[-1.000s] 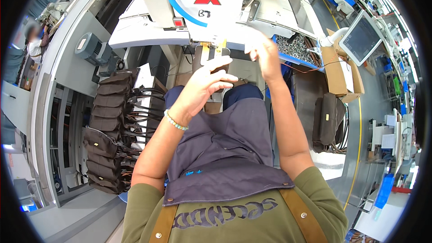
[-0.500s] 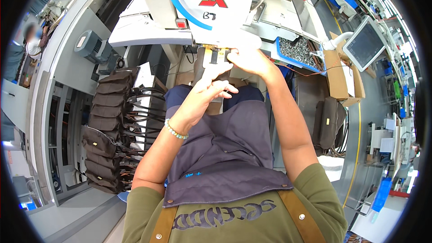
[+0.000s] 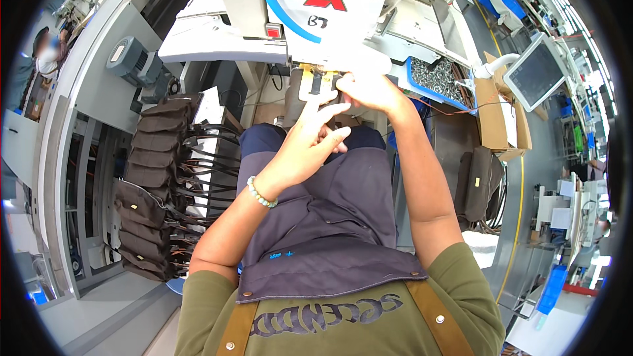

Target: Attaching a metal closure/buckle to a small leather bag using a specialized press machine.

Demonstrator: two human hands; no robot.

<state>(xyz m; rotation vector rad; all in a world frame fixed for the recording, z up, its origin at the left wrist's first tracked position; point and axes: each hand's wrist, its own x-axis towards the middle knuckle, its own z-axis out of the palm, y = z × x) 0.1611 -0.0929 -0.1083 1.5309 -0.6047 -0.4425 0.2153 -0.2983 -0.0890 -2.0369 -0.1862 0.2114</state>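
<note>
A brown fabric piece (image 3: pixel 293 104) lies under the white head of an industrial sewing machine (image 3: pixel 290 0). A yellow plate (image 3: pixel 306 81) with a cut-out rests on it, and a short black strap (image 3: pixel 317 84) shows there. My left hand (image 3: pixel 298 153), wearing a beaded bracelet, reaches to the strap's near end with its longest fingers. Its thumb stands apart and the other fingers bend loosely. My right hand (image 3: pixel 374 93) is closed in a pinch at the right side of the plate. What sits between those fingertips is hidden.
Brown fabric bags (image 3: pixel 155 158) with black straps hang stacked at left. A blue tray of metal rings (image 3: pixel 440 82), a cardboard box (image 3: pixel 494 115) and a screen (image 3: pixel 535 71) stand at right. More brown bags (image 3: pixel 479 184) hang below the box. Another person (image 3: pixel 47 56) is far left.
My left hand's thumb has swung away from its reaching fingers, and the hand has turned slightly. My right hand stays beside the plate, its fingers drawn in a little. The whole view has shifted slightly.
</note>
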